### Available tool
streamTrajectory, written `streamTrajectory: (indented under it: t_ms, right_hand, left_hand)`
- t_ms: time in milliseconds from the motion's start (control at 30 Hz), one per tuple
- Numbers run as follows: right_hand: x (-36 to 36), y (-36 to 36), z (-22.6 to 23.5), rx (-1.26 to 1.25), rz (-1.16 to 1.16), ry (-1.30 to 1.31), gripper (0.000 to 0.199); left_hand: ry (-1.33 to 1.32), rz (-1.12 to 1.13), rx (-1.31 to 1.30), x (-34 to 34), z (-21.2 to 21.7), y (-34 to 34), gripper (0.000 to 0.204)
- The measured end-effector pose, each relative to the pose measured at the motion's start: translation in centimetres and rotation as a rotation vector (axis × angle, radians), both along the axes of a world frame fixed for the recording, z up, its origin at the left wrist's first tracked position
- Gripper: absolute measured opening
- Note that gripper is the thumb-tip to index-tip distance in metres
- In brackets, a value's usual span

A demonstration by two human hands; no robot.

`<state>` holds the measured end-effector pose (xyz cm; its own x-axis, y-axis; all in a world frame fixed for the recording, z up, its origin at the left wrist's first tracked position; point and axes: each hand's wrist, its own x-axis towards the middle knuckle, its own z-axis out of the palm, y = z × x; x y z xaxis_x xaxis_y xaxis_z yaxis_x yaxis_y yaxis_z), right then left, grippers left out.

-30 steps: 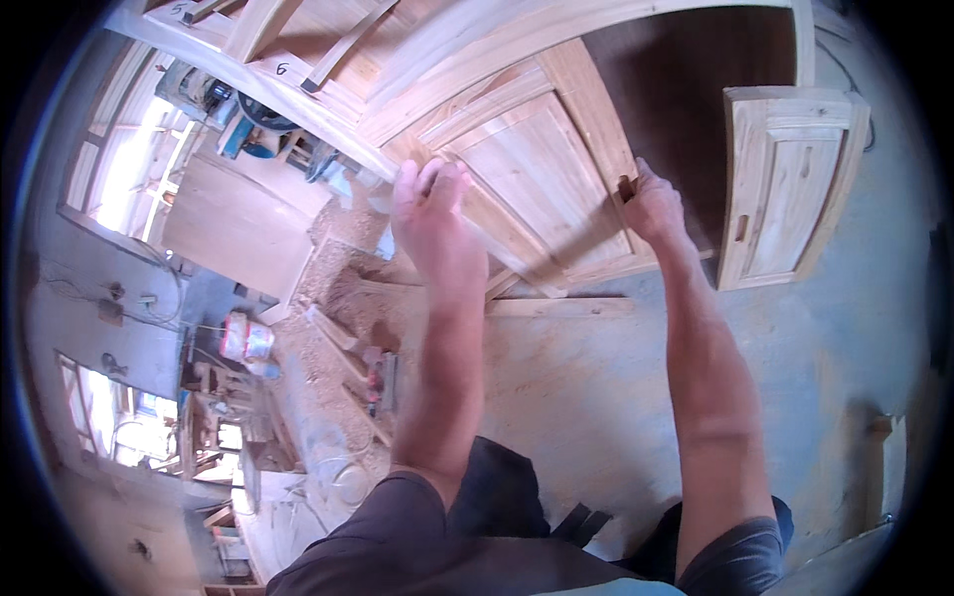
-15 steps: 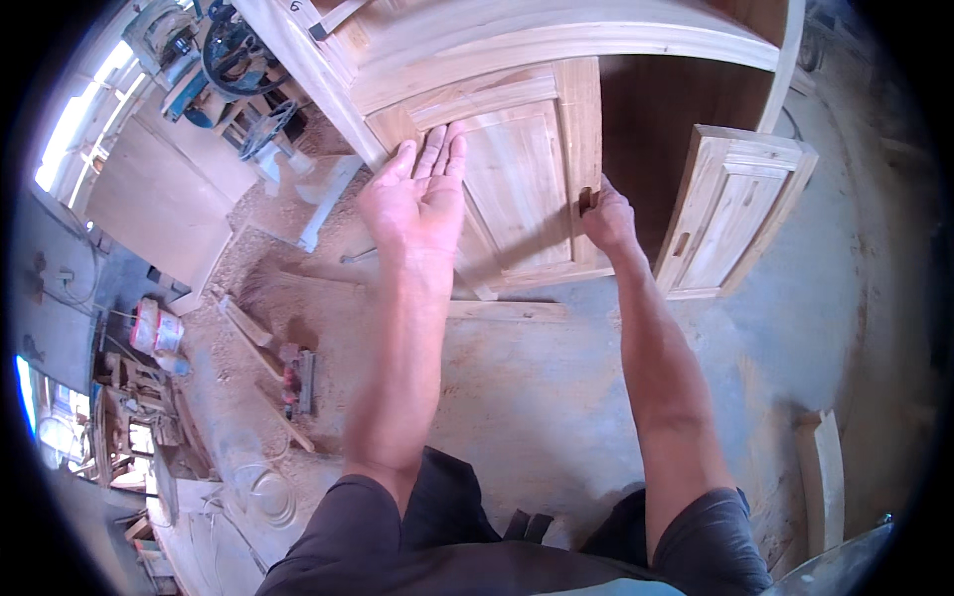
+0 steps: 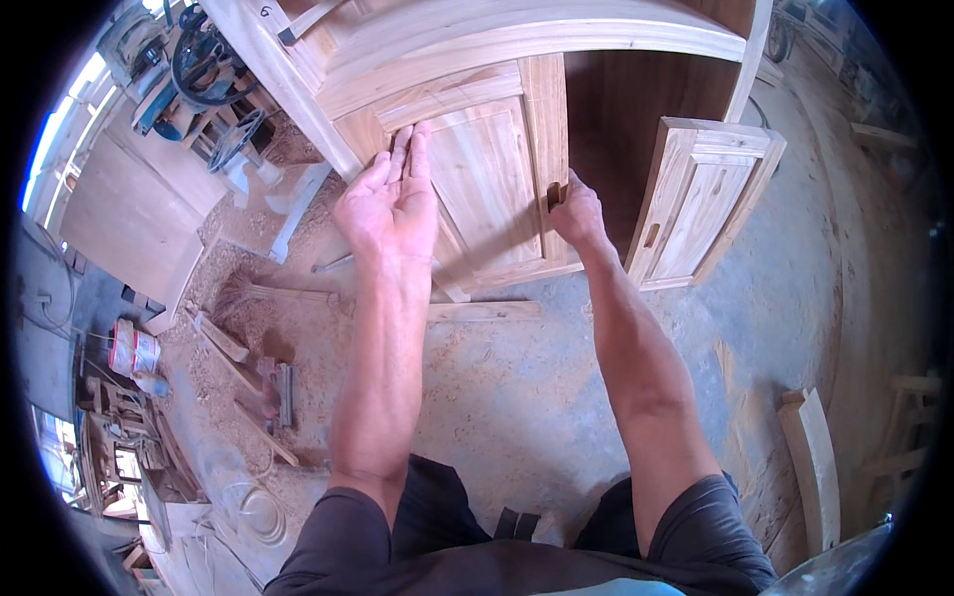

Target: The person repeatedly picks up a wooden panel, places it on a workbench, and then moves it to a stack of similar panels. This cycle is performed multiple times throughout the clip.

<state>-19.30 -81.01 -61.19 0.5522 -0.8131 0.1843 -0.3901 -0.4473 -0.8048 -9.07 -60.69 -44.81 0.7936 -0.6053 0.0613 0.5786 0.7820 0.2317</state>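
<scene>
A pale wooden cabinet door (image 3: 487,169) with a framed panel sits at the left half of the cabinet's lower opening. My left hand (image 3: 390,209) is palm up with its fingers stretched out, the fingertips against the door's upper left frame. At the door's right edge, my right hand (image 3: 579,214) is closed round the stile beside a dark oval finger slot (image 3: 555,195). A second panelled door (image 3: 708,214) stands swung outward on the right, with a similar slot. Between the doors the dark inside of the cabinet (image 3: 621,129) shows.
The cabinet's curved rail (image 3: 537,42) runs above the doors. Wood strips (image 3: 487,311) and a red and grey tool (image 3: 278,392) lie on the dusty floor. A curved wooden piece (image 3: 810,467) is at right. Machinery with handwheels (image 3: 204,60) and a white-and-red bucket (image 3: 132,348) stand left.
The whole view has shifted, so the cabinet and both hands appear a little farther left. Against the door, both hands stay in nearly the same places.
</scene>
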Motion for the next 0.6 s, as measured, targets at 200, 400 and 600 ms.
streamTrajectory:
  t_ms: [200,400,600]
  right_hand:
    - [0.9,0.3,-1.6,-0.199,0.019,0.003,0.03]
    - [1.0,0.0,-1.2,-0.105,-0.047,-0.141,0.019]
    - [0.9,1.0,0.1,-0.072,-0.031,-0.124,0.025]
  left_hand:
    - [0.007,0.055,-0.037,0.4,-0.8,0.4,0.052]
    - [-0.188,0.095,0.169,-1.4,1.4,0.8,0.063]
    - [-0.935,1.098,1.039,0.7,-1.4,1.6,0.062]
